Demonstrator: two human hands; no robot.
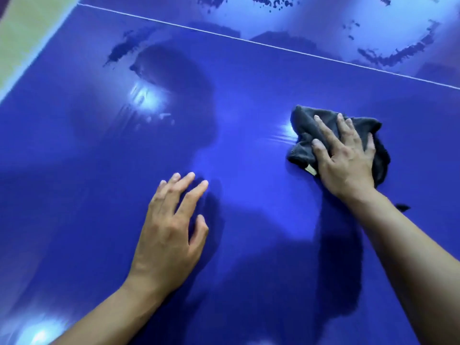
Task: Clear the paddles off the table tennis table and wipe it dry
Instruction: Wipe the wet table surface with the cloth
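No paddles in view — wiping is under way: the right hand [346, 155] presses flat on the dark cloth [311, 125], the left hand [171, 227] rests open on the blue tabletop [74, 170] — next, probably, the water patches [124, 49] toward its far edge.

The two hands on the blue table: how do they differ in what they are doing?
The right hand presses flat on a crumpled dark grey cloth; the left hand has nothing under it, its fingers spread over bare table. The right hand reaches further up the table, towards the white line; the left hand stays nearer. Both are bare, palms down.
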